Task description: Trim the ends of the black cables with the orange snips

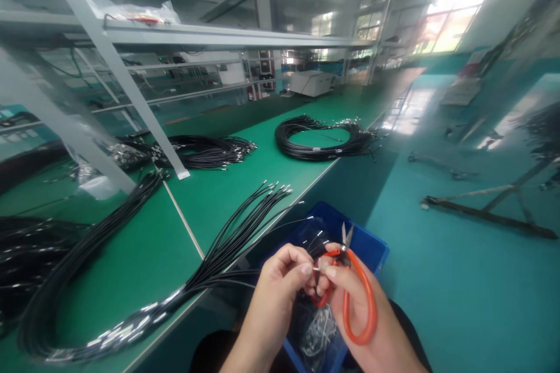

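Pinching a thin white piece (316,268), the left hand (282,277) meets the right hand (356,297), itself curled round orange-handled scissors (371,306), blades parted, over the blue bin (381,249). Black cables (212,259) lie bundled on the green bench (151,259), finished or not I can't tell.

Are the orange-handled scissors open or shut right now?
Open: above the right hand, the blades of the orange-handled scissors spread in a narrow V, with a gap between their tips.

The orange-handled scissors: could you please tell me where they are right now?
In the head view, the scissors are in the right hand, low and right of centre, blades pointing up, over the blue bin.
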Available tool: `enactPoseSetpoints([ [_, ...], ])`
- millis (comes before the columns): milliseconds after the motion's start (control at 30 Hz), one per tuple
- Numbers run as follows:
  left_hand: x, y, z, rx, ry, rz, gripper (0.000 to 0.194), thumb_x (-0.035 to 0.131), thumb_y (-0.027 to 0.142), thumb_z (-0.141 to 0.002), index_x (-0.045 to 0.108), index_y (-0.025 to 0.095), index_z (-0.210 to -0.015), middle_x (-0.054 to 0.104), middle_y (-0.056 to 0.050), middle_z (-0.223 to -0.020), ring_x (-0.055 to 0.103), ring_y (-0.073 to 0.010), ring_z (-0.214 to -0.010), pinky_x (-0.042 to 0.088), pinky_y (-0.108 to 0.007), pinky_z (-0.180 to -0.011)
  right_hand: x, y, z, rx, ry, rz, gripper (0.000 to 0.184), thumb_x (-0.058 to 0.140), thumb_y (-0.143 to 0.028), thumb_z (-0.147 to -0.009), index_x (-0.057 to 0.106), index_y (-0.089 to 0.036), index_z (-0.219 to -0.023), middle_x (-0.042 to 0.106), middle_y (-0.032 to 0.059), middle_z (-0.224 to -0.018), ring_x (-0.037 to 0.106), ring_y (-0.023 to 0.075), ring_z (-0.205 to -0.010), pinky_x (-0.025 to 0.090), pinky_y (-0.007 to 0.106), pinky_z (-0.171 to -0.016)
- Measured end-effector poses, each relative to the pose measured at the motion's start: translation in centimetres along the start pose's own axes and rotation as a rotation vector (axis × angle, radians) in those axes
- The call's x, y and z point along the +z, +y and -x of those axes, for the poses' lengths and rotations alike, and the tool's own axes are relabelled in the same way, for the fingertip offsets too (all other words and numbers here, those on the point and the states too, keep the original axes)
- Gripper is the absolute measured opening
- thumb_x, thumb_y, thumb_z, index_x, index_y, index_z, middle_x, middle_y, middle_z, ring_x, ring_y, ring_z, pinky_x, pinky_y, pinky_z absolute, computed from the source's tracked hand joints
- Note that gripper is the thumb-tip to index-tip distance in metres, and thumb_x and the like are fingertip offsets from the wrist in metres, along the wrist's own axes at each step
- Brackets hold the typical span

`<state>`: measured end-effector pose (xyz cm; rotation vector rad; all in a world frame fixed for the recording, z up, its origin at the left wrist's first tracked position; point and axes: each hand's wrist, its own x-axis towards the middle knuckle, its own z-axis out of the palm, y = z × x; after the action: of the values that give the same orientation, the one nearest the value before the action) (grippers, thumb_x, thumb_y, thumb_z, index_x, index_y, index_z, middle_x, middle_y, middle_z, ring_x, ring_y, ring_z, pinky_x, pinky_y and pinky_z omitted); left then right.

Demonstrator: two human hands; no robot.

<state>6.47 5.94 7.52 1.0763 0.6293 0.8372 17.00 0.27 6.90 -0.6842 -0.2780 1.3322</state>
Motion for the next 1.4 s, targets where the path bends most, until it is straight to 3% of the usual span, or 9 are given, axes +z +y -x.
enactPoseSetpoints([
  [167, -0.6, 0.5, 0.5, 0.251, 0.148, -0.603, 0.013, 0.052, 0.014, -0.081, 0.058, 0.02, -0.091, 0.056, -0.002, -0.082, 0.055, -0.0135, -0.069, 0.046, -0.025, -0.064, 0.1, 0.1, -0.3, 0.017, 0.05, -0.019, 0.016, 0.062, -0.016, -0.078, 0.058, -0.021, -0.092, 0.057, -0.0012, -0.069, 0.05, 0.0129, -0.063, 0.044, 0.024, -0.061],
  [333, -0.6, 1.0, 1.1, 0.536, 0.16, -1.043, 0.019, 0.048, 0.013, -0.084, 0.065, 0.022, -0.082, 0.056, -0.006, -0.096, 0.059, -0.0154, -0.079, 0.045, -0.023, -0.067, 0.6, 0.1, -0.3, 0.041, 0.075, -0.058, 0.018, 0.065, -0.016, -0.075, 0.059, -0.021, -0.092, 0.058, -0.0007, -0.072, 0.052, 0.0134, -0.065, 0.045, 0.024, -0.059],
  [433, -0.9, 0.8, 1.3, 0.389, 0.203, -0.92, 0.015, 0.05, 0.017, -0.084, 0.063, 0.023, -0.087, 0.061, -0.004, -0.089, 0.06, -0.017, -0.077, 0.046, -0.025, -0.067, 0.9, 0.1, -0.4, 0.016, 0.072, -0.075, 0.018, 0.065, -0.014, -0.073, 0.059, -0.021, -0.089, 0.057, -0.0009, -0.072, 0.052, 0.0132, -0.063, 0.045, 0.024, -0.059],
  [533, -0.8, 0.2, 1.4, 0.179, 0.083, -0.619, 0.008, 0.055, 0.023, -0.083, 0.061, 0.021, -0.088, 0.065, -0.001, -0.079, 0.061, -0.0163, -0.071, 0.048, -0.024, -0.065, 1.0, 0.2, -0.4, -0.008, 0.057, -0.064, 0.018, 0.063, -0.015, -0.073, 0.059, -0.021, -0.089, 0.057, -0.0009, -0.07, 0.051, 0.0136, -0.063, 0.045, 0.023, -0.058],
  [667, -0.5, -0.3, 1.3, 0.131, 0.131, -0.463, 0.008, 0.058, 0.025, -0.082, 0.06, 0.018, -0.077, 0.062, 0.001, -0.07, 0.057, -0.0136, -0.065, 0.044, -0.021, -0.062, 0.6, 0.3, -0.5, -0.034, 0.054, 0.057, 0.02, 0.063, -0.019, -0.075, 0.056, -0.022, -0.093, 0.056, -0.0025, -0.068, 0.051, 0.0128, -0.06, 0.044, 0.024, -0.057],
  [833, -0.6, 0.1, 1.0, 0.059, 0.127, -0.389, 0.015, 0.061, 0.028, -0.08, 0.059, 0.016, -0.073, 0.054, 0.002, -0.064, 0.045, -0.0097, -0.058, 0.037, -0.019, -0.055, -0.4, 0.3, -0.8, -0.509, 0.235, 0.62, 0.03, 0.069, -0.018, -0.069, 0.058, -0.026, -0.095, 0.064, 0.0019, -0.088, 0.059, 0.0205, -0.083, 0.046, 0.034, -0.077],
  [967, -0.5, 0.4, 1.0, 0.049, 0.084, -0.338, 0.014, 0.062, 0.026, -0.079, 0.06, 0.015, -0.072, 0.053, 0.002, -0.064, 0.043, -0.0092, -0.057, 0.036, -0.019, -0.055, -0.7, 0.1, -1.0, -0.803, 0.077, 0.935, 0.029, 0.062, -0.01, -0.072, 0.062, -0.027, -0.095, 0.062, 0.0051, -0.099, 0.056, 0.0247, -0.099, 0.043, 0.038, -0.086],
  [1233, 0.1, 0.5, 1.2, 0.031, 0.106, -0.283, 0.007, 0.065, 0.021, -0.075, 0.064, 0.015, -0.071, 0.059, 0.001, -0.064, 0.05, -0.0104, -0.059, 0.039, -0.018, -0.056, -0.7, 0.2, -1.5, -1.128, -0.067, 1.148, 0.047, 0.06, 0.004, -0.07, 0.06, -0.029, -0.103, 0.063, 0.0028, -0.083, 0.056, 0.0224, -0.081, 0.05, 0.036, -0.072],
  [1400, 0.0, -0.1, 1.3, 0.074, 0.21, -0.224, 0.015, 0.065, 0.027, -0.076, 0.063, 0.014, -0.069, 0.059, 0.001, -0.063, 0.05, -0.0104, -0.059, 0.041, -0.019, -0.056, -1.0, 0.7, -1.7, -1.445, -0.091, 1.289, 0.036, 0.061, 0.002, -0.072, 0.058, -0.014, -0.103, 0.062, 0.0058, -0.071, 0.051, 0.0216, -0.073, 0.049, 0.038, -0.067],
])
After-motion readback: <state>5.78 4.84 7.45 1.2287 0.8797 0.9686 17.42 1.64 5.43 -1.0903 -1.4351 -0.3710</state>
